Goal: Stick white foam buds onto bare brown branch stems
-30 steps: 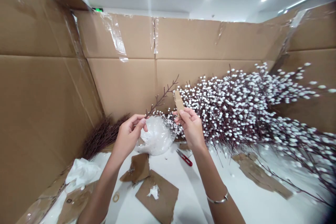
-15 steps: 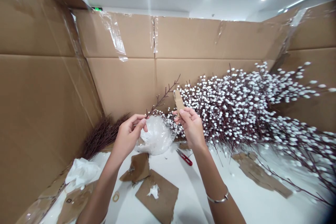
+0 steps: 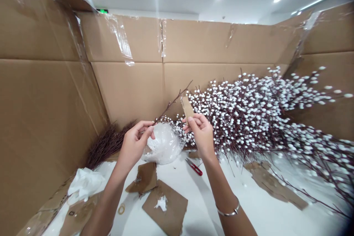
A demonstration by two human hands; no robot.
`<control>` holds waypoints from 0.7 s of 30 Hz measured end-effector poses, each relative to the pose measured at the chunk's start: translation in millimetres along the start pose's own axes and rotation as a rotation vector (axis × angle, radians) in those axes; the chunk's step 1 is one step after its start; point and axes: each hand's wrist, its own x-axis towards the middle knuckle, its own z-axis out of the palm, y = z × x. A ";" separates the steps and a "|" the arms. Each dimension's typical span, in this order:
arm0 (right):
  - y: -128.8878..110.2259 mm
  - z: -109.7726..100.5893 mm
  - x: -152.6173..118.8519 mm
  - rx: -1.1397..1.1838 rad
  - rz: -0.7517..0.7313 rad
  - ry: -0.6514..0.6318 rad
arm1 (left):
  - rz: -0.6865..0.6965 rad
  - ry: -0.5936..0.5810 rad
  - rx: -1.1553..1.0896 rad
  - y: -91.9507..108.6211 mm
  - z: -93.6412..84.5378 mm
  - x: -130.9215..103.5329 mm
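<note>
Between thumb and fingers, my left hand (image 3: 138, 136) pinches the lower end of a bare brown twig (image 3: 173, 102), which slants up to the right. My right hand (image 3: 201, 132) grips a narrow strip of cardboard (image 3: 187, 107), held upright beside the twig and apart from it. Behind and below the hands lies a clear plastic bag (image 3: 163, 143) with small white pieces in it. A large heap of branches with white buds (image 3: 246, 107) fills the area right of my right hand. Red-handled thread snips (image 3: 195, 167) rest on the white table under my right wrist.
Tall cardboard walls (image 3: 127, 88) enclose the table at the back and sides. Bare brown twigs (image 3: 106, 143) are bundled at the left. Torn cardboard pieces (image 3: 168, 210), one bearing a white smear, lie in front, near a rubber band (image 3: 121, 209) and crumpled white tissue (image 3: 85, 182).
The twig has turned slightly in my left hand, so its side shoots show differently. The cardboard strip has tilted and shifted slightly to the left. Both hands keep their grip.
</note>
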 end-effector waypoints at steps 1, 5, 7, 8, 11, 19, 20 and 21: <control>0.3 0.0 0.0 0.001 0.002 -0.003 | 0.001 0.006 -0.002 -0.2 0.0 0.2; 1.7 -0.9 0.5 0.004 -0.003 0.008 | -0.001 0.003 -0.012 -1.6 -0.6 0.6; 2.0 -1.5 0.7 0.002 -0.016 0.028 | -0.004 0.002 -0.007 -2.1 -0.9 0.6; 1.9 -1.7 0.7 0.002 -0.023 0.038 | -0.006 -0.001 -0.007 -2.3 -1.1 0.6; 1.3 -2.0 0.7 0.016 -0.031 0.057 | -0.012 -0.020 -0.011 -2.7 -0.9 0.6; 0.1 -0.4 1.0 0.022 -0.009 0.048 | 0.004 -0.048 -0.002 -3.8 0.0 0.4; 0.1 -0.3 1.0 0.020 -0.009 0.045 | 0.002 -0.050 -0.006 -4.1 -0.1 0.4; 0.2 -0.2 0.9 0.020 -0.008 0.042 | 0.001 -0.051 -0.009 -4.5 -0.2 0.5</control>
